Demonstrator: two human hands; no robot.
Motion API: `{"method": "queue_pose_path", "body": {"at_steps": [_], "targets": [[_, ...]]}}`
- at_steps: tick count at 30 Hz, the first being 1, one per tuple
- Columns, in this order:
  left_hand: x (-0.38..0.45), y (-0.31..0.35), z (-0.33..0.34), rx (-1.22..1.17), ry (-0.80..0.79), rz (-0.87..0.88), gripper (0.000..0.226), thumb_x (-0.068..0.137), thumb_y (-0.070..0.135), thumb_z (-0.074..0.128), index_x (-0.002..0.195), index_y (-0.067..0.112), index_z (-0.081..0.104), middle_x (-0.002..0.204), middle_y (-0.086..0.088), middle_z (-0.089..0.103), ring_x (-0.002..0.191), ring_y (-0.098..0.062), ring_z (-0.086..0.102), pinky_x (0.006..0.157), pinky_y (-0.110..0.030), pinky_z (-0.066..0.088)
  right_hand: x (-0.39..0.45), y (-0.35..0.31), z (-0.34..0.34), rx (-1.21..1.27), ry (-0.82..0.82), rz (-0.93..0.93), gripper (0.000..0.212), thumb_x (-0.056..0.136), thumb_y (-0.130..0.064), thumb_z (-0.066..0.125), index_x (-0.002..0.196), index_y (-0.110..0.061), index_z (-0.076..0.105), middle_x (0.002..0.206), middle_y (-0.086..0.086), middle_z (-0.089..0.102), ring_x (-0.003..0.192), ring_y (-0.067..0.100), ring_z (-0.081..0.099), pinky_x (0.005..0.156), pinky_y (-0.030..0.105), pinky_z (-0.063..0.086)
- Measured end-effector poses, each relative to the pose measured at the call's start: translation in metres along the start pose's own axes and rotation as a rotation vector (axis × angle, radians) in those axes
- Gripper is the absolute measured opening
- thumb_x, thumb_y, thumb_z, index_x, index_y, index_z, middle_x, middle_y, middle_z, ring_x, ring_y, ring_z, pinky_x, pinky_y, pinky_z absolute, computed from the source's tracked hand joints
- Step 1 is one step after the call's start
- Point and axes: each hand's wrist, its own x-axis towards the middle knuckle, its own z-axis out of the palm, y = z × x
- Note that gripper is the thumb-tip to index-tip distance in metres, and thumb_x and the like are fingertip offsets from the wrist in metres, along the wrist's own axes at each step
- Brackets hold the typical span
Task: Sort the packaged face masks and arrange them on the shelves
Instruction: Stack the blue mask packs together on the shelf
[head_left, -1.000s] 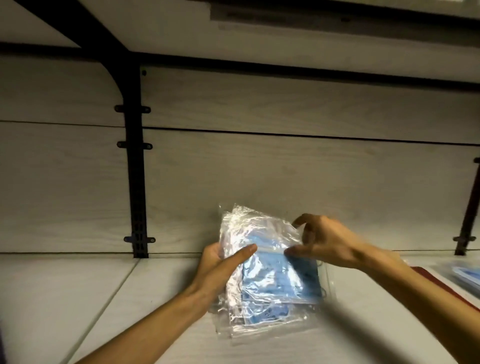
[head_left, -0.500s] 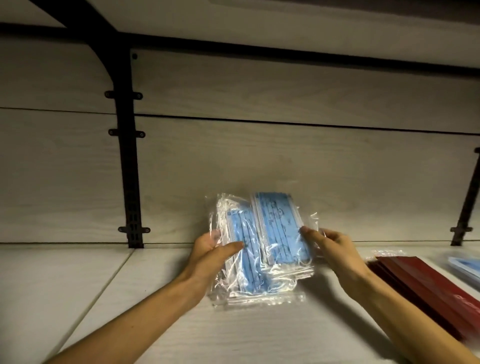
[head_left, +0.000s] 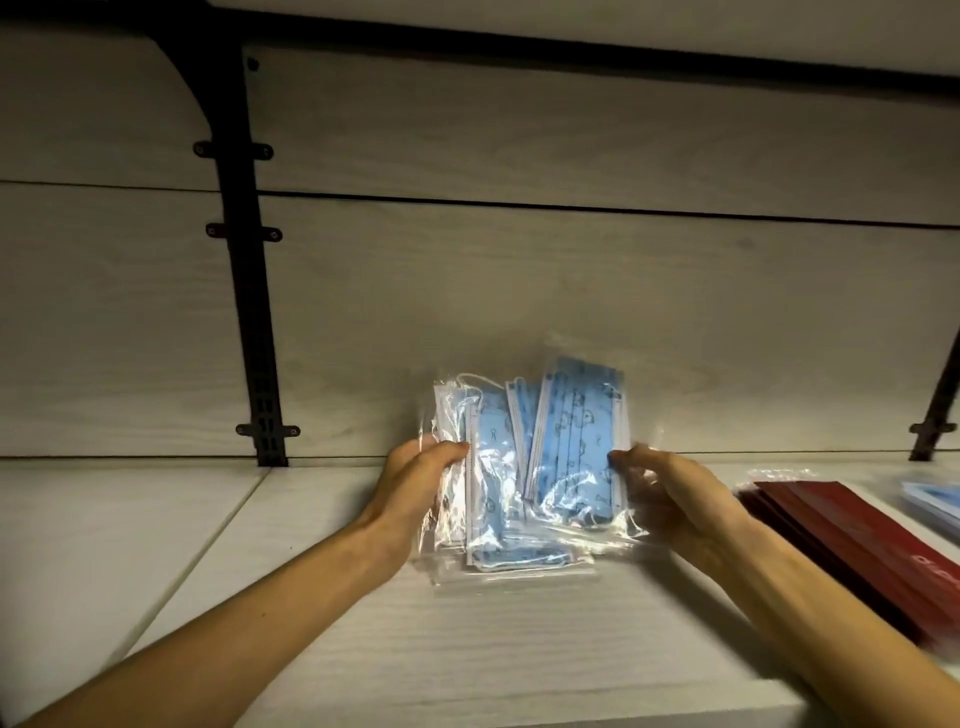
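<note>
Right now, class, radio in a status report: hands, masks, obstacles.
Left hand and right hand flank the blue mask packs, propped against the back panel. Red packs lie right, apart.

Red packs (head_left: 852, 551) and a blue pack (head_left: 935, 501) cut off at right — right hand (head_left: 670, 499) motion-blurred.

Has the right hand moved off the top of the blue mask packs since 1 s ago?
Yes. The right hand has dropped from the top front of the blue mask packs to their right edge, lower and nearer the red packs on the shelf.
</note>
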Motion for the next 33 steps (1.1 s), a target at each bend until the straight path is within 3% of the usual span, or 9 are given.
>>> {"method": "queue_pose_path", "body": {"at_steps": [4, 7, 9, 13, 15, 17, 21, 26, 33], "targets": [[-0.002, 0.001, 0.002, -0.033, 0.021, 0.022, 0.055, 0.087, 0.044, 0.074, 0.125, 0.007, 0.057, 0.120, 0.002, 0.065, 0.110, -0.012, 0.056, 0.082, -0.025, 0.035, -0.006, -0.003, 0.010, 0.153, 0.018, 0.097, 0.014, 0.085, -0.002, 0.070, 0.097, 0.004, 0.072, 0.060, 0.004, 0.067, 0.038, 0.009, 0.051, 0.034, 0.020, 0.041], [-0.006, 0.002, 0.002, -0.007, 0.031, 0.018, 0.044, 0.081, 0.048, 0.077, 0.097, 0.014, 0.053, 0.100, 0.001, 0.062, 0.087, -0.004, 0.052, 0.070, -0.022, 0.035, -0.009, 0.002, 0.019, 0.100, -0.023, 0.111, 0.017, 0.083, 0.004, 0.069, 0.100, 0.009, 0.070, 0.053, 0.003, 0.065, 0.035, 0.004, 0.050, 0.033, 0.016, 0.039], [-0.009, 0.004, 0.003, 0.002, -0.001, 0.012, 0.045, 0.078, 0.051, 0.077, 0.097, 0.018, 0.053, 0.093, 0.006, 0.056, 0.082, -0.003, 0.048, 0.073, -0.021, 0.036, -0.009, 0.007, 0.019, 0.006, -0.041, 0.082, 0.025, 0.081, 0.000, 0.072, 0.104, 0.011, 0.068, 0.054, 0.002, 0.060, 0.039, 0.005, 0.048, 0.035, 0.016, 0.038], [-0.015, 0.008, 0.006, 0.013, -0.089, -0.007, 0.074, 0.074, 0.072, 0.067, 0.135, 0.030, 0.056, 0.126, 0.025, 0.049, 0.114, -0.005, 0.044, 0.102, -0.037, 0.030, -0.011, 0.003, 0.015, -0.200, -0.131, -0.077, 0.036, 0.081, -0.012, 0.074, 0.104, 0.013, 0.061, 0.068, 0.012, 0.050, 0.054, 0.022, 0.042, 0.046, 0.029, 0.035], [-0.022, 0.013, 0.009, 0.000, -0.159, 0.012, 0.083, 0.073, 0.073, 0.068, 0.142, 0.030, 0.054, 0.142, 0.016, 0.052, 0.127, -0.012, 0.048, 0.102, -0.035, 0.036, -0.014, 0.002, 0.020, -0.169, -0.148, -0.161, 0.033, 0.085, -0.011, 0.072, 0.107, 0.010, 0.060, 0.086, 0.018, 0.059, 0.069, 0.032, 0.047, 0.057, 0.034, 0.039], [-0.025, 0.018, 0.012, -0.062, -0.203, -0.001, 0.073, 0.075, 0.059, 0.076, 0.134, 0.018, 0.062, 0.137, -0.008, 0.064, 0.126, -0.028, 0.060, 0.104, -0.044, 0.048, -0.017, 0.003, 0.030, -0.188, -0.084, -0.275, 0.028, 0.091, -0.006, 0.065, 0.118, 0.001, 0.062, 0.106, 0.013, 0.072, 0.085, 0.034, 0.067, 0.067, 0.031, 0.051], [-0.029, 0.029, 0.016, -0.058, -0.211, 0.114, 0.042, 0.083, 0.018, 0.076, 0.122, 0.005, 0.065, 0.113, -0.012, 0.076, 0.107, -0.028, 0.072, 0.100, -0.049, 0.055, -0.026, 0.006, 0.041, -0.313, -0.041, -0.517, 0.034, 0.091, -0.008, 0.062, 0.122, -0.018, 0.054, 0.115, -0.005, 0.073, 0.101, 0.010, 0.071, 0.070, 0.022, 0.059], [-0.042, 0.016, 0.020, 0.061, -0.240, 0.157, 0.045, 0.085, 0.002, 0.075, 0.126, 0.010, 0.060, 0.116, -0.008, 0.075, 0.102, -0.023, 0.074, 0.086, -0.043, 0.061, -0.038, 0.023, 0.037, -0.262, -0.236, -0.383, 0.067, 0.078, -0.007, 0.067, 0.133, -0.034, 0.040, 0.117, -0.005, 0.073, 0.103, 0.016, 0.073, 0.073, 0.031, 0.062], [-0.050, 0.029, 0.042, -0.047, -0.119, 0.187, 0.033, 0.083, -0.002, 0.075, 0.113, 0.008, 0.067, 0.096, -0.006, 0.079, 0.087, -0.023, 0.077, 0.068, -0.033, 0.063, -0.053, 0.025, 0.037, -0.315, -0.205, -0.495, 0.038, 0.084, -0.012, 0.067, 0.105, -0.041, 0.052, 0.116, -0.010, 0.071, 0.103, 0.018, 0.073, 0.075, 0.037, 0.063]]}}
